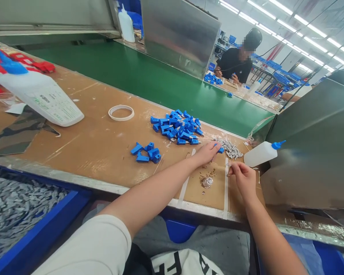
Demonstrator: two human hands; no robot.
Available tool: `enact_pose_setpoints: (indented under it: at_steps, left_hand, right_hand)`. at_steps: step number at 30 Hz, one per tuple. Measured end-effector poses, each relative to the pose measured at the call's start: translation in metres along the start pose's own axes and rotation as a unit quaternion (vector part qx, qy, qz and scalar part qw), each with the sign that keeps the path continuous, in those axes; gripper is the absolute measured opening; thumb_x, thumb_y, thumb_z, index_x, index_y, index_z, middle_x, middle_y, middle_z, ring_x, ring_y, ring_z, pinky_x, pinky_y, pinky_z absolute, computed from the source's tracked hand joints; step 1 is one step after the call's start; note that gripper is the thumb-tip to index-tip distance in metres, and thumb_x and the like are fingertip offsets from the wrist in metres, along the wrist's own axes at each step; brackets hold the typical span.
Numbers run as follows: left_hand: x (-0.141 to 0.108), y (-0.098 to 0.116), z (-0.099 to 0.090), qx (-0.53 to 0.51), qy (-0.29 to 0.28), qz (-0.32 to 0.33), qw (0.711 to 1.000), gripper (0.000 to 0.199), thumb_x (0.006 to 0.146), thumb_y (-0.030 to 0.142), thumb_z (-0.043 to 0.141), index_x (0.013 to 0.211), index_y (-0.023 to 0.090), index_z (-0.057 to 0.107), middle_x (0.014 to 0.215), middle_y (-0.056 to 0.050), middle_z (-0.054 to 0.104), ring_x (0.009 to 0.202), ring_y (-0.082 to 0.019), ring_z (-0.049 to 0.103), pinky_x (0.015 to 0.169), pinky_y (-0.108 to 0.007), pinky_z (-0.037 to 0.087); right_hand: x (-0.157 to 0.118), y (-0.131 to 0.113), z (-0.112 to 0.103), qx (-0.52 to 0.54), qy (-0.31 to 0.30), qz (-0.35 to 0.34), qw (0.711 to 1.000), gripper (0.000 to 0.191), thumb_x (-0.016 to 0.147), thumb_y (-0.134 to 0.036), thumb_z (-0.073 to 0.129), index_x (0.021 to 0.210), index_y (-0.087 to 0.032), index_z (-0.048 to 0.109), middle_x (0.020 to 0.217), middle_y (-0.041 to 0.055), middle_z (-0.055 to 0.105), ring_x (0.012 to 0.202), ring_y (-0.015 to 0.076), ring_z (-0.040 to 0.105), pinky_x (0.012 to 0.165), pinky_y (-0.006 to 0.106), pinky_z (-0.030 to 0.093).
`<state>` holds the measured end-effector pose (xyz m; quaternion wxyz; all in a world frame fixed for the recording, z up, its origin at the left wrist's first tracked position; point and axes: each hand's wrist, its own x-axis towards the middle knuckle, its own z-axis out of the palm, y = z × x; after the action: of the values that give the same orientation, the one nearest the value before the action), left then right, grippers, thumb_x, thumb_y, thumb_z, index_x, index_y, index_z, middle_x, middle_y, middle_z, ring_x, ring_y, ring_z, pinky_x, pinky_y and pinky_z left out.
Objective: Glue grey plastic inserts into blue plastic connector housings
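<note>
— How are the hands placed?

— Left hand (206, 152) is stretched forward with the forearm laid across the brown bench (97, 145), palm down, and a single blue part (220, 149) is pinched at its fingertips. Right hand (242, 176) is held closer in, at about four o'clock from the left one, wrist bent, fingers curled narrowly together; something small seems to be pinched there, but what it is cannot be told.

— Where is the blue part found?

— It is held just above the bench, touching the near edge of the heap of small grey pieces (231, 148).

— And what is seen around it?

— A large pile of blue parts (177, 128) is spread at ten o'clock from the left hand, and a smaller cluster of blue parts (146, 152) lies at nine o'clock. A squeeze bottle with a blue tip (260, 153) is laid on its side at three o'clock from the grey pieces. A small metal ring (206, 182) is set between the two hands, near the bench edge. A white tape ring (120, 113) is seen farther left, and a second, bigger bottle (37, 91) lies beyond it. A seated person (236, 61) is seen across the green belt (149, 80), at one o'clock.
</note>
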<state>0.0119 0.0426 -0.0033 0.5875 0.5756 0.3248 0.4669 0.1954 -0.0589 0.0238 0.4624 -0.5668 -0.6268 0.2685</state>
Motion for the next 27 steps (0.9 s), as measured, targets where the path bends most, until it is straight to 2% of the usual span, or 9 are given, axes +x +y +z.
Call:
enact_pose_setpoints:
  at_steps: [2,6,11,17,21,27]
  left_hand:
    - [-0.005,0.001,0.001,0.036,0.009,0.001,0.999,0.035,0.094,0.051,0.065,0.073,0.024,0.063,0.050,0.002,0.052,0.046,-0.017,0.047,0.051,-0.028,0.033]
    - [-0.009,0.006,0.003,0.078,0.025,-0.012,0.997,0.029,0.096,0.047,0.064,0.077,0.025,0.066,0.051,0.002,0.052,0.045,-0.018,0.044,0.051,-0.029,0.029]
    - [-0.010,0.010,0.005,0.116,0.032,-0.015,0.993,0.030,0.097,0.046,0.061,0.076,0.025,0.066,0.051,0.002,0.053,0.050,-0.020,0.045,0.053,-0.029,0.027]
    - [-0.010,0.008,0.007,0.185,0.032,-0.007,0.982,0.035,0.101,0.044,0.054,0.073,0.025,0.060,0.055,0.001,0.054,0.054,-0.020,0.048,0.057,-0.030,0.026]
    - [-0.009,0.007,0.008,0.185,0.065,-0.019,0.980,0.034,0.102,0.042,0.052,0.073,0.025,0.060,0.053,0.001,0.051,0.054,-0.021,0.046,0.058,-0.030,0.026]
    - [-0.009,0.010,0.008,0.200,0.085,-0.018,0.976,0.040,0.101,0.041,0.050,0.064,0.024,0.054,0.051,0.001,0.049,0.054,-0.020,0.046,0.058,-0.029,0.029]
  right_hand:
    - [0.015,0.003,0.005,0.032,0.040,0.021,0.998,0.049,0.094,-0.058,0.064,0.066,-0.018,0.065,0.061,0.0020,0.063,0.056,0.0142,0.059,0.058,0.026,0.050]
    - [0.033,0.013,0.013,0.053,0.064,0.031,0.996,0.056,0.089,-0.068,0.064,0.065,-0.018,0.062,0.059,0.0018,0.061,0.054,0.0146,0.057,0.056,0.027,0.049]
    - [0.033,0.018,0.021,0.029,0.061,0.025,0.997,0.057,0.089,-0.071,0.062,0.066,-0.019,0.062,0.060,0.0020,0.062,0.054,0.0154,0.058,0.056,0.028,0.050]
    - [0.032,0.021,0.028,0.015,0.087,0.011,0.996,0.052,0.093,-0.067,0.060,0.073,-0.018,0.065,0.063,0.0023,0.063,0.059,0.0170,0.058,0.061,0.029,0.049]
    - [0.031,0.023,0.028,-0.099,0.062,-0.039,0.992,0.053,0.100,-0.065,0.049,0.076,-0.019,0.063,0.065,0.0020,0.060,0.063,0.0168,0.055,0.065,0.028,0.044]
    - [0.029,0.025,0.030,-0.272,0.013,-0.107,0.956,0.053,0.110,-0.056,0.028,0.080,-0.022,0.055,0.078,0.0057,0.061,0.072,0.0182,0.053,0.069,0.028,0.039]
